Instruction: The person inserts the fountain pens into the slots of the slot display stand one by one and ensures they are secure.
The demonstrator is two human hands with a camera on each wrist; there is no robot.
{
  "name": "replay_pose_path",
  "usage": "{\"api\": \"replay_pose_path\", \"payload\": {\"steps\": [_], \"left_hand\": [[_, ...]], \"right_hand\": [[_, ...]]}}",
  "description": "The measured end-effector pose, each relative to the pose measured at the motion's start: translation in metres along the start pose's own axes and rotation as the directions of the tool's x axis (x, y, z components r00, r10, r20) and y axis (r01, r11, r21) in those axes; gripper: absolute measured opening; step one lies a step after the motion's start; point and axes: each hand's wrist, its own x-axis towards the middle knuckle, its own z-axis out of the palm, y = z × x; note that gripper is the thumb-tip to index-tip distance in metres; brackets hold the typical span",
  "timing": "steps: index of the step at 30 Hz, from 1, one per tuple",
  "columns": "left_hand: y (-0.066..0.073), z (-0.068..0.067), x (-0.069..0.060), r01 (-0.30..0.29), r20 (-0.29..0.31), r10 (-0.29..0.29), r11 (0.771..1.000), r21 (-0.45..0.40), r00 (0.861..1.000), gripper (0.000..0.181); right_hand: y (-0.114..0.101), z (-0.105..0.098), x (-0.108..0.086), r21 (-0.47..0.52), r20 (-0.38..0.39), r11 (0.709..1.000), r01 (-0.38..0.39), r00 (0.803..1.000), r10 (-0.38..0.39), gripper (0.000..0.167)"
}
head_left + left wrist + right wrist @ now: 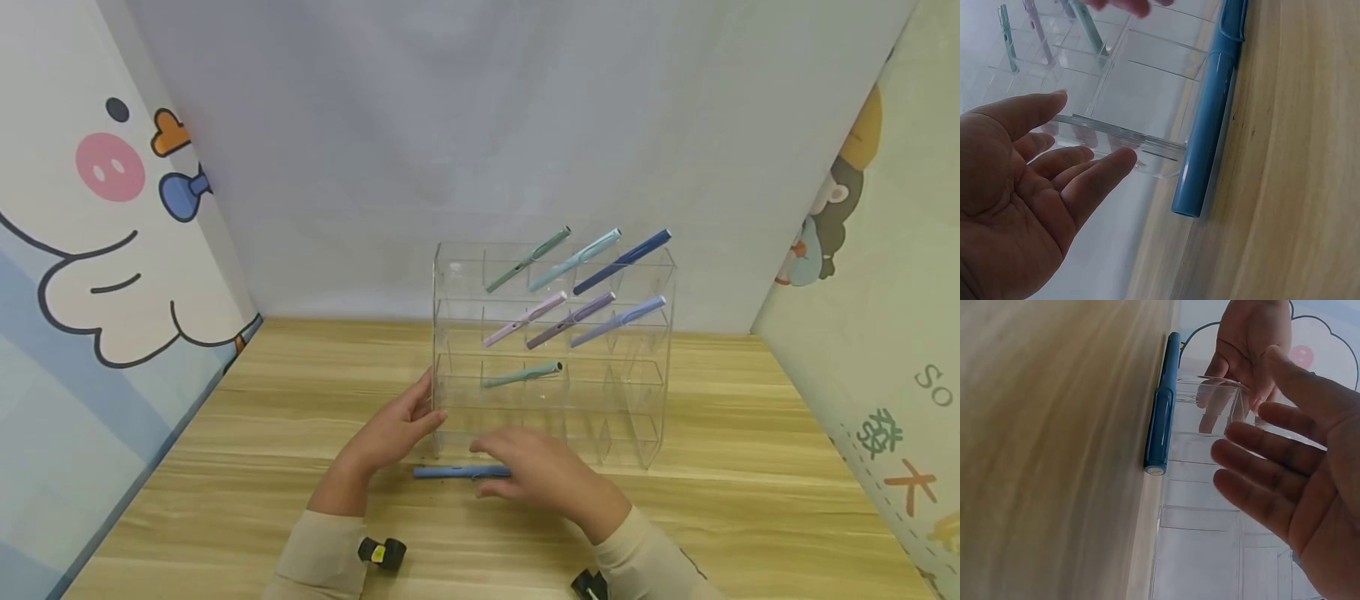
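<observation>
A clear acrylic pen rack [645,425] stands on the table. My left hand [393,429] is at its left side panel, thumb in front and fingers behind. In the left wrist view, the panel's edge passes between that hand's thumb and its bent fingers [1100,181]. A capped blue pen [450,472] lies on the table along the rack's front; its clip end is partly hidden in the head view by my right hand [543,475]. The right wrist view shows the right hand's fingers loosely spread, apart from the blue pen [1164,415].
Pens rest slanted in the rack: a dark green, a light blue and a navy pen [622,262] on top; a pink, a purple and a lavender pen [618,321] below; a pale green pen [522,375] lower still. Cartoon-printed panels [112,275] flank the wooden table [750,500].
</observation>
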Motion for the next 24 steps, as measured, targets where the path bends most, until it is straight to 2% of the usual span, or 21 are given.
{"api": "replay_pose_path", "payload": {"steps": [11, 14, 24], "left_hand": [[-0.001, 0.000, 0.000, 0.013, -0.015, -0.013, 1.000, -0.001, 1.000, 0.079], [0.000, 0.000, 0.000, 0.017, -0.017, -0.017, 1.000, 0.004, 1.000, 0.079], [0.001, 0.000, -0.001, 0.035, -0.021, -0.035, 0.999, 0.022, 0.999, 0.080]], "right_hand": [[0.001, 0.008, -0.001, -0.112, 0.058, 0.993, -0.027, 0.998, 0.033, 0.042], [0.001, 0.010, -0.001, -0.135, 0.081, 0.990, -0.042, 0.995, 0.054, 0.035], [0.001, 0.013, -0.005, -0.162, 0.158, 0.975, -0.149, 0.972, 0.175, 0.025]]}}
